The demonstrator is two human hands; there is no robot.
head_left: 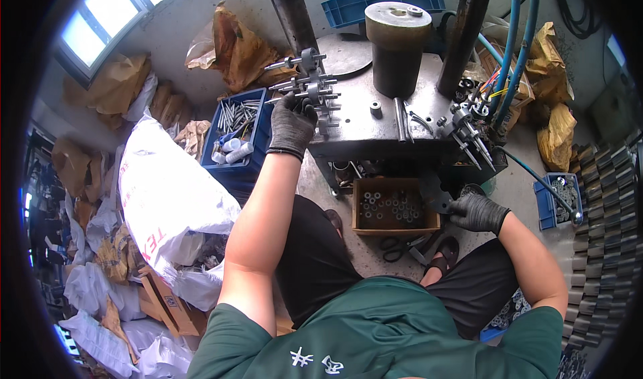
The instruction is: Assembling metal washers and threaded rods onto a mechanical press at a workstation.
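Note:
My left hand (pixel 293 126), in a dark grey knitted glove, is at the left edge of the metal machine table (pixel 362 130). Its fingers are curled around a metal shaft with a disc on it (pixel 320 92), in a row of similar shaft parts. My right hand (pixel 477 211), also gloved, is low on the right beside a wooden box of small metal rings (pixel 388 228). Its fingers are bent near a dark plate (pixel 435 193); what they hold is hidden. On the table are a small metal bushing (pixel 376 109), a metal bar (pixel 400 120) and a thick steel cylinder (pixel 396 51).
A blue crate (pixel 234 134) of metal pins stands left of the table. Below it lies a large white sack (pixel 171 198). More shafts (pixel 469 130) lean at the table's right corner, near blue hoses (pixel 519 37). A small blue bin (pixel 559 198) and stacked metal parts (pixel 606 238) are farther right. Scissors (pixel 392 248) lie on the floor.

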